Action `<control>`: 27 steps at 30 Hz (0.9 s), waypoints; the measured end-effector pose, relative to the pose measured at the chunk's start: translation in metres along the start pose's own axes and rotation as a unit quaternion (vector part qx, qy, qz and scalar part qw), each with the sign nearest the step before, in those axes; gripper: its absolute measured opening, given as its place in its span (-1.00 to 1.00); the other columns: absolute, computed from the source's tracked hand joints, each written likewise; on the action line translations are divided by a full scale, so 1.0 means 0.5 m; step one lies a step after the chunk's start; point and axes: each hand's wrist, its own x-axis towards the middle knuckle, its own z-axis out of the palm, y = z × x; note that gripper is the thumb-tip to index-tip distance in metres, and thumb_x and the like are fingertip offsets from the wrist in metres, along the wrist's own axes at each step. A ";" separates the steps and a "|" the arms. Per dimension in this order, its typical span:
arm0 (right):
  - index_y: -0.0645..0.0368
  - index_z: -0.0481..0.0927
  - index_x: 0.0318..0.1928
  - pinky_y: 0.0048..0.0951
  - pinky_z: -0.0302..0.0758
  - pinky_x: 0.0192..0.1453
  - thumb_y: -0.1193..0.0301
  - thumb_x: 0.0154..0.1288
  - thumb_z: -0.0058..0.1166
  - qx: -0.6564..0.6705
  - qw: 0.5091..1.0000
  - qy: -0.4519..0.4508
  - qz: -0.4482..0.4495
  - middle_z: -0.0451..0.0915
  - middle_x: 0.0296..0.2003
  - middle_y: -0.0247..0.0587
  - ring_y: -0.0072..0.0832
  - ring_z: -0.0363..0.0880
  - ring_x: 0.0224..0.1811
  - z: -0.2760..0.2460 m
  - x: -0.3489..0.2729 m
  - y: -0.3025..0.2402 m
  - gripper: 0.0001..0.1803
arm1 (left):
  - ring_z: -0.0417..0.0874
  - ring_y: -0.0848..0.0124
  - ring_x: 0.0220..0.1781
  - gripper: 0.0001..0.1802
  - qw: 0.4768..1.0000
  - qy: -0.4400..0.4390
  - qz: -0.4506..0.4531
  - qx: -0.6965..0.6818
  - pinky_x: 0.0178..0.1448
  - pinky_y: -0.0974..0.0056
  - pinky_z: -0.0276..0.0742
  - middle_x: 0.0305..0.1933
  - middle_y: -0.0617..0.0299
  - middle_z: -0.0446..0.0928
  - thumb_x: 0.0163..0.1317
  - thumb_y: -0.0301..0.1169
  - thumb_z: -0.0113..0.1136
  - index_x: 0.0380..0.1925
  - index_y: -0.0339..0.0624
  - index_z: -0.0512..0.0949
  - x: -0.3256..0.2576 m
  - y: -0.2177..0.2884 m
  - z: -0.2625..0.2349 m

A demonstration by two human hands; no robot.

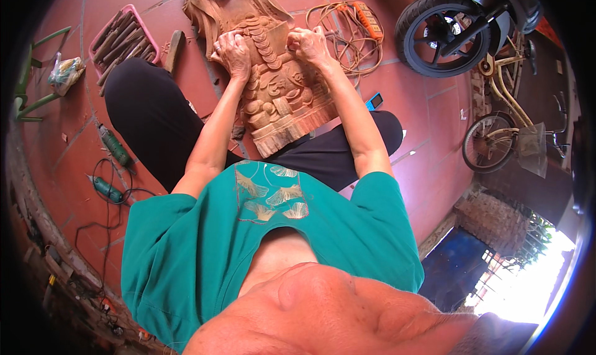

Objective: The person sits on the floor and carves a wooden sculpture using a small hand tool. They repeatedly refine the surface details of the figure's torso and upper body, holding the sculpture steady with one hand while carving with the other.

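Floor (434, 131) red-tiled under carved wood (273, 101); motorbike (477, 37), bicycle (507, 97) at right.

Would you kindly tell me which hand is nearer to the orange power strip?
The right hand, by the carving, is just left of the orange power strip; the left hand is farther left.

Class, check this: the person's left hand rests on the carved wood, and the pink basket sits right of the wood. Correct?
No: the head view shows the pink basket sitting left of the carved wood. The left hand does rest on the wood.
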 end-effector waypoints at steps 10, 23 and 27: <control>0.00 0.61 -0.47 -0.06 0.29 -0.06 0.45 0.08 0.13 -0.133 0.989 -0.014 0.061 0.63 -0.40 -0.35 -0.37 0.64 -0.28 0.007 0.002 0.012 -0.95 | 0.40 0.30 0.09 -0.81 1.000 -0.001 0.003 0.006 0.15 0.07 0.11 -0.10 0.33 0.50 0.26 -0.28 -0.01 -0.25 0.11 0.60 0.000 0.009 -0.010; 0.09 0.59 -0.47 -0.12 0.40 -0.25 0.42 0.12 0.15 -0.058 0.995 0.047 0.066 0.60 -0.41 -0.21 -0.20 0.63 -0.32 0.021 -0.010 0.008 -0.93 | 0.41 0.25 0.08 -0.78 1.000 -0.003 -0.004 -0.003 0.17 0.01 0.12 -0.09 0.28 0.51 0.28 -0.28 -0.05 -0.27 0.06 0.61 0.000 0.011 -0.009; 0.08 0.61 -0.48 -0.11 0.41 -0.26 0.40 0.11 0.14 -0.117 0.987 -0.060 0.096 0.64 -0.39 -0.17 -0.18 0.64 -0.29 0.014 -0.038 0.044 -0.92 | 0.42 0.22 0.07 -0.75 1.000 0.001 -0.001 -0.021 0.20 0.01 0.12 -0.11 0.23 0.52 0.27 -0.30 -0.07 -0.29 0.07 0.64 0.000 0.018 -0.018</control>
